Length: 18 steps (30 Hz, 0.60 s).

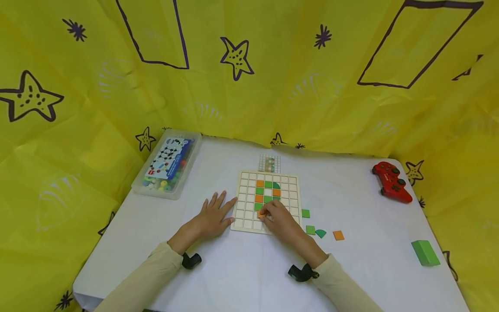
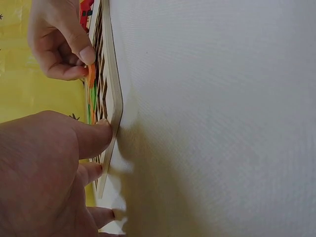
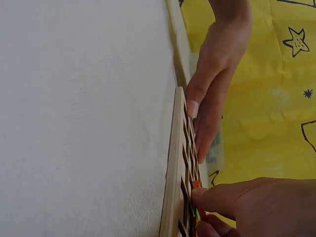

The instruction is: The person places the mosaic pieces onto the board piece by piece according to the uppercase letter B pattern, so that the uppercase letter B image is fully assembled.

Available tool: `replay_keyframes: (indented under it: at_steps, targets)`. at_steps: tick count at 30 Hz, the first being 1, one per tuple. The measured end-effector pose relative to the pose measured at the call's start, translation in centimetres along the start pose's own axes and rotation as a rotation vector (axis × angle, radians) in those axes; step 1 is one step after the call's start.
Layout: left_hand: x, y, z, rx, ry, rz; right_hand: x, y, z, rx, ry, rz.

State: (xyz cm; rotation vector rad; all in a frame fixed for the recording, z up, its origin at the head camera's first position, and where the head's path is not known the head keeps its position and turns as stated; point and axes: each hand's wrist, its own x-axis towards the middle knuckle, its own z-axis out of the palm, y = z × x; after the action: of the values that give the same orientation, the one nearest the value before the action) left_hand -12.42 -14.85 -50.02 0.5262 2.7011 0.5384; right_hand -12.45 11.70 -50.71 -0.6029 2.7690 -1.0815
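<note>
A wooden grid board (image 1: 243, 222) lies mid-table, with orange and green square tiles and dark green quarter-round tiles set in some of its cells. My right hand (image 1: 281, 221) pinches an orange square tile (image 2: 91, 75) between thumb and fingers, over a cell below the lowest green tile in the left column. Spread out at the board's left edge, my left hand (image 1: 212, 219) touches the rim with thumb and a finger, as the left wrist view shows. Part of the tile pattern is hidden behind the right hand.
Loose tiles lie right of the board: green squares (image 1: 310, 229), a quarter-round (image 1: 321, 233) and an orange square (image 1: 338, 235). Behind it is a pattern card (image 1: 270, 163). A plastic box (image 1: 166, 164) stands left; a red game controller (image 1: 391, 182) and a green block (image 1: 426, 253) lie right.
</note>
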Motion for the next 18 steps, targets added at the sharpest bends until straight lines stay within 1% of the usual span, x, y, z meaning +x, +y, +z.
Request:
replay_keyframes:
  at_steps: [5, 8, 14, 16, 18]
  targets:
    - [-0.01, 0.01, 0.04, 0.007, -0.003, -0.006, -0.22, -0.68, 0.68, -0.085, 0.02, -0.098]
    - [-0.08, 0.04, 0.01, -0.001, -0.006, -0.008, -0.38, -0.9, 0.73, -0.105, 0.036, -0.126]
    - [-0.19, 0.17, -0.12, -0.006, -0.008, -0.013, -0.52, -0.85, 0.47, -0.098, 0.025, -0.114]
    - [-0.17, 0.2, -0.14, -0.007, -0.006, -0.012, -0.56, -0.61, 0.2, -0.091, 0.012, -0.095]
    - [-0.12, 0.24, -0.17, -0.005, -0.006, -0.014, -0.61, -0.17, -0.21, -0.08, 0.003, -0.054]
